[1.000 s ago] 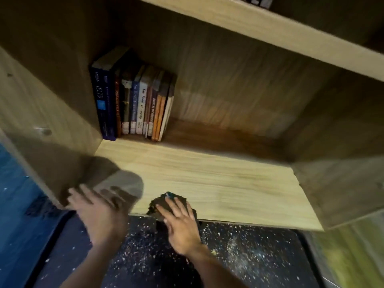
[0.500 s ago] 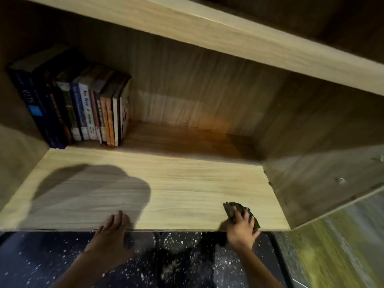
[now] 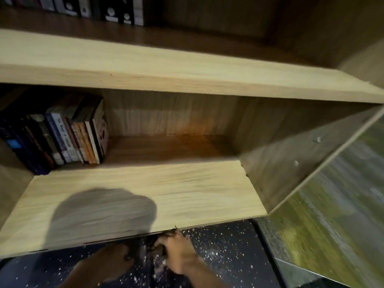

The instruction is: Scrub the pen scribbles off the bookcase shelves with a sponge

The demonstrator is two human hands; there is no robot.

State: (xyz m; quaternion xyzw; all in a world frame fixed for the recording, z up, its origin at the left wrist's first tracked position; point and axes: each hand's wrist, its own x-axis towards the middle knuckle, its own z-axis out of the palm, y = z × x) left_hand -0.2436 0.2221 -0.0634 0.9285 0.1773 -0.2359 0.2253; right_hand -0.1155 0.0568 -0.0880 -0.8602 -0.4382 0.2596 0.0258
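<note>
Holding both hands just below the front edge of the lower shelf (image 3: 145, 190), I judge a regrip — right hand (image 3: 178, 252) curled on the dark sponge (image 3: 160, 249), left hand (image 3: 116, 256) shadowed, its state unclear.

Single head-worn wide-angle view, looking forward and steeply down into an open bookcase at close range. The lower shelf (image 3: 166, 190) fills the frame centre; the upper shelf (image 3: 166, 65) crosses above it, with a strip of book spines at the top edge. Row of books (image 3: 60, 140) sits at left, the right side panel (image 3: 291, 163) slants at right. Speckled dark floor (image 3: 224, 250) shows along the bottom edge. Straight boards bow toward the frame edges. No second view.
</note>
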